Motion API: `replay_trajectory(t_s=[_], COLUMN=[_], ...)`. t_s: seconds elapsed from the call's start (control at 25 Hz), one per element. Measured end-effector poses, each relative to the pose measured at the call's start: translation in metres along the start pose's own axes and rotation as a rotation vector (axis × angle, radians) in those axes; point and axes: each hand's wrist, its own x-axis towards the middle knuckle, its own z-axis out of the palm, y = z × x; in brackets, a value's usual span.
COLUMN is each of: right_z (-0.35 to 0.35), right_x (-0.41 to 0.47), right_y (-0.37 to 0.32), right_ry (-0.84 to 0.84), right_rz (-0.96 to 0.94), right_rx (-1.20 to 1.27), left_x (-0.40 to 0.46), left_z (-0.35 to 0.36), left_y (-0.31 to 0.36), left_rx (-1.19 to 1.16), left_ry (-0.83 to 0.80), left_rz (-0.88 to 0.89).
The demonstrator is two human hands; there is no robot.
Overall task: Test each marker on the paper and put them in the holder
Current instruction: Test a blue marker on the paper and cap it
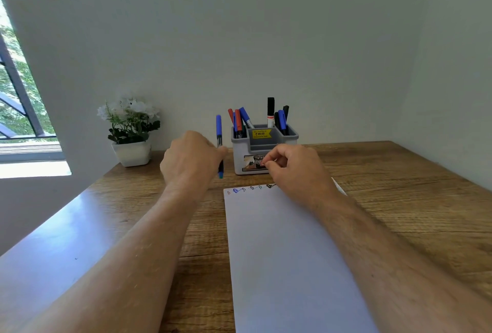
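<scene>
A grey marker holder (290, 135) stands at the back of the wooden table, with several red, blue and black markers upright in its compartments. My left hand (190, 158) grips a blue marker (219, 130), held almost upright just left of the holder, blue cap on top. My right hand (295, 166) hovers in front of the holder with fingers curled and pinched together; whether anything small sits between the fingertips I cannot tell. A white sheet of paper (282, 247) lies below my right hand, with several small test scribbles along its far edge.
A white pot with white flowers (131, 130) stands at the back left of the wooden table (399, 199). A wall runs close behind the holder, and a window opens at the far left.
</scene>
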Motion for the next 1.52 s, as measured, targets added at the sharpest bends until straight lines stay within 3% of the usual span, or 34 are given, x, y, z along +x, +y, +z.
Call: replay_trajectory(t_s=[0.24, 0.44, 0.76, 0.88, 1.0, 1.12, 1.24, 1.52], right_z=[-0.001, -0.007, -0.021, -0.018, -0.017, -0.016, -0.012, -0.012], right_x=[0.001, 0.003, 0.002, 0.004, 0.005, 0.001, -0.002, 0.003], right_y=[-0.002, -0.007, -0.016, -0.014, -0.011, -0.005, -0.002, 0.003], right_ry=[0.034, 0.091, 0.027, 0.036, 0.095, 0.065, -0.018, -0.032], right_rz=[-0.014, 0.106, 0.234, 0.207, 0.198, 0.085, 0.005, -0.059], right_rx=[0.094, 0.374, 0.727, 0.702, 0.654, 0.379, 0.187, 0.099], left_x=[-0.024, -0.033, -0.042, -0.044, -0.042, -0.036, -0.033, -0.028], left_z=[0.001, 0.009, 0.018, 0.021, 0.020, 0.017, 0.017, 0.016], left_y=[0.029, 0.039, 0.041, 0.042, 0.040, 0.037, 0.034, 0.030], left_rx=[-0.474, -0.773, -0.709, -0.717, -0.661, -0.720, -0.821, -0.952], left_ry=[-0.001, -0.210, -0.461, -0.523, -0.326, -0.153, -0.205, -0.295], left_rz=[0.087, 0.101, 0.331, 0.363, 0.296, 0.211, 0.103, -0.055])
